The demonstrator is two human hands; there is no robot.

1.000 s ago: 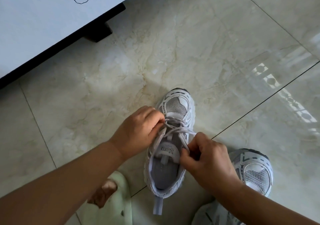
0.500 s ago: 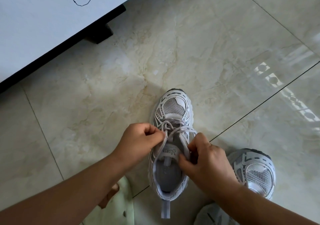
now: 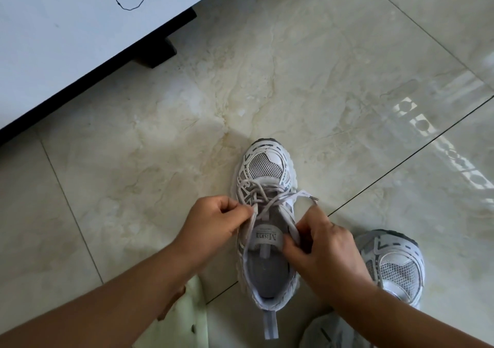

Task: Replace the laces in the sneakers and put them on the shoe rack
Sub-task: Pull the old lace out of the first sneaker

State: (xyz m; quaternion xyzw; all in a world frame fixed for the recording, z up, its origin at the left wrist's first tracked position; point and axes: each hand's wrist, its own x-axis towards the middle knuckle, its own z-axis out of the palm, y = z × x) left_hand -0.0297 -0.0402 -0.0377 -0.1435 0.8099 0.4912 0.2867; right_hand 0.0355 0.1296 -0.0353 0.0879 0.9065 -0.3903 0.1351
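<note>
A white and grey sneaker (image 3: pixel 266 165) stands on the tiled floor, toe pointing away from me. Its grey lace (image 3: pixel 260 194) crosses loosely over the upper eyelets, and one free tip (image 3: pixel 311 197) sticks out to the right. My left hand (image 3: pixel 213 220) pinches the lace strand at the shoe's left side. At the right side, by the tongue, my right hand (image 3: pixel 324 248) pinches the other strand. The second sneaker (image 3: pixel 398 264) lies to the right, partly behind my right forearm.
A white cabinet (image 3: pixel 66 40) with a black base and a dark foot (image 3: pixel 157 53) fills the upper left. A pale green slipper (image 3: pixel 187 318) sits under my left forearm. Glossy marble tiles (image 3: pixel 320 80) stretch beyond the shoe.
My left hand has slid back from the toe-side lacing toward the tongue, drawing its strand. The lace tip on the right has come free into view. The right hand stays by the tongue.
</note>
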